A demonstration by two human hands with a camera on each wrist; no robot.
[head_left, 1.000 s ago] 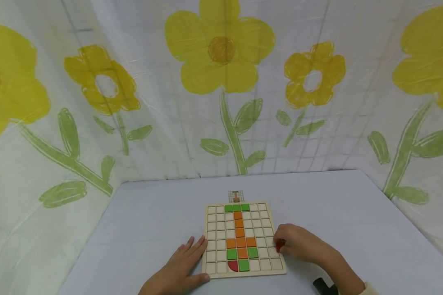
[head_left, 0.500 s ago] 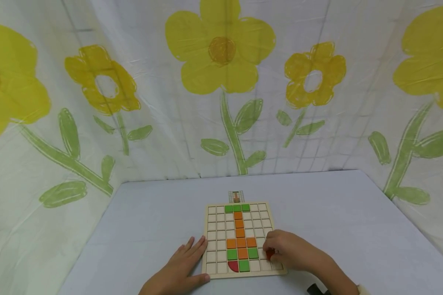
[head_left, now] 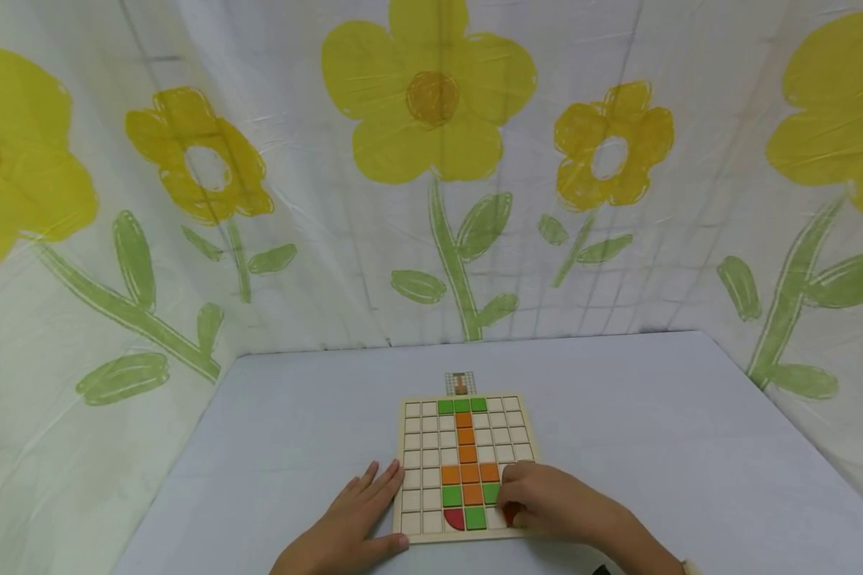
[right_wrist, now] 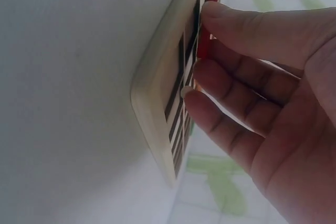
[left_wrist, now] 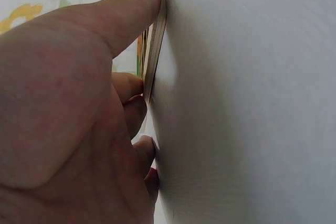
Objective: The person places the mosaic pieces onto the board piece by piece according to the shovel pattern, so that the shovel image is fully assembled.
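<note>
Head view: my right hand [head_left: 546, 503] sits low over the near-right corner of the wooden grid board [head_left: 423, 455], fingers curled, pinching a small red piece [head_left: 509, 515]. Right wrist view confirms it: red piece [right_wrist: 203, 51] held between thumb and fingertips [right_wrist: 210, 80], right at the board face, edge-on. I can't tell whether it is seated in a cell yet.

Just left of the pinch: green tile [head_left: 475, 517], then a red quarter-round [head_left: 455, 519] in the bottom row. Above those, the orange column [head_left: 466, 443] runs away from me up to a green bar at the top edge.

My left hand [head_left: 352, 523] lies flat, fingers straight, pressed against the board's left edge; holds nothing. Left wrist view shows the fingers [left_wrist: 134, 3] touching the board rim [left_wrist: 155, 40].

Risks, my read:
- Red piece is held tilted to the board, so it could catch on a cell wall and jam proud.
- Knuckles hide the target cell from the head camera, so it could land one cell off.
- Fingers sit close to the green tile; a drag sideways could lift or knock it.
- The left hand braces one side only, so a push toward it is fine, but a pull away may slide the board on the smooth table [head_left: 654, 399].
</note>
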